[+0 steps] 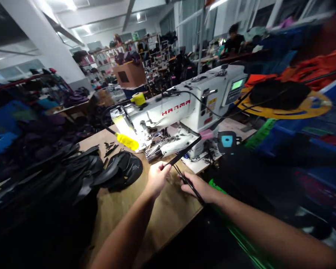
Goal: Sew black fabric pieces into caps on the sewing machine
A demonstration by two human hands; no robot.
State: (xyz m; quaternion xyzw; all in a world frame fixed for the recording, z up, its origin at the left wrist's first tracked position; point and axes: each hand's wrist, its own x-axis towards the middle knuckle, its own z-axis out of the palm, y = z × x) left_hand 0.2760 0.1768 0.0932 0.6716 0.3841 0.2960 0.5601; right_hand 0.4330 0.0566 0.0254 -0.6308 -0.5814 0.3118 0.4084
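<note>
Right now, left hand closed tight around a flat black strap, with the strap rising toward 1 o'clock and ending close to a pink tip. Right hand just beside it at 3 o'clock, fingers pinched on a thin black strip, which runs from about 11 o'clock to 5 o'clock across them. Whether strap and strip form one piece: impossible to tell. Both hands above a wooden table.

At 9 o'clock on the table, a heap of black cut pieces, with a curved black piece at its edge and small black scraps nearby. At 12 o'clock, a white sewing machine with red lettering, a yellow spool on top and a yellow sleeve at its end. Near 1 o'clock, a small teal-and-black gadget. Farther out at 2 o'clock, a black bundle on a yellow ring, with orange cloth behind. Far off at 11 o'clock, a cardboard box before loaded shelves; at 1 o'clock, a seated co-worker in a dark shirt.
</note>
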